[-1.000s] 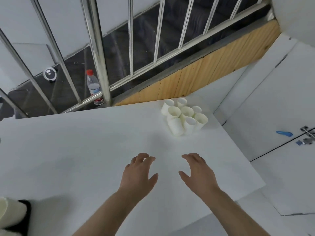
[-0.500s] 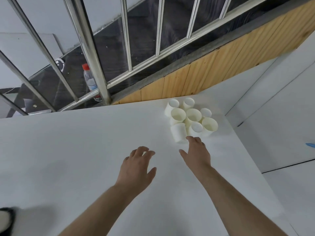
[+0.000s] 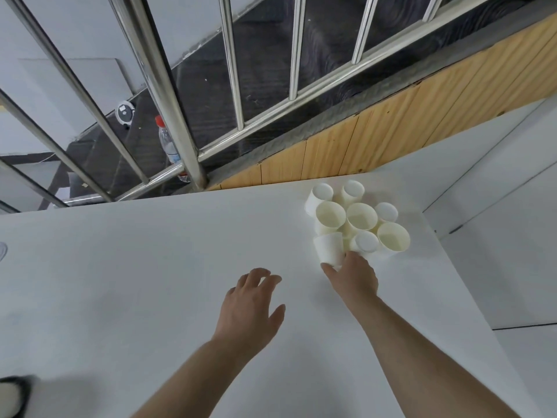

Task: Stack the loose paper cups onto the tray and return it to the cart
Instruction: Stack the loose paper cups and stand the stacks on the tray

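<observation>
A big white table (image 3: 120, 282) fills the lower part of the view. Behind it runs a shiny metal railing (image 3: 168, 110) with thin upright bars. Under the railing is a strip of light wood boards (image 3: 376, 140). Past the bars lie dark stairs (image 3: 265, 55), and a plastic bottle (image 3: 168, 146) with a red cap stands there. A small round white thing (image 3: 125, 111) sits farther back, maybe a robot cleaner. Pale grey walls (image 3: 60, 34) stand behind, and white panels (image 3: 512, 206) are on the right.

Beyond the worktop's (image 3: 120, 282) far edge we see a steel railing (image 3: 162, 95); behind it stand a red-capped bottle (image 3: 168, 146) and a round white device (image 3: 125, 111) on dark stairs (image 3: 265, 70). Wood panelling (image 3: 391, 131) runs along the far right.
</observation>
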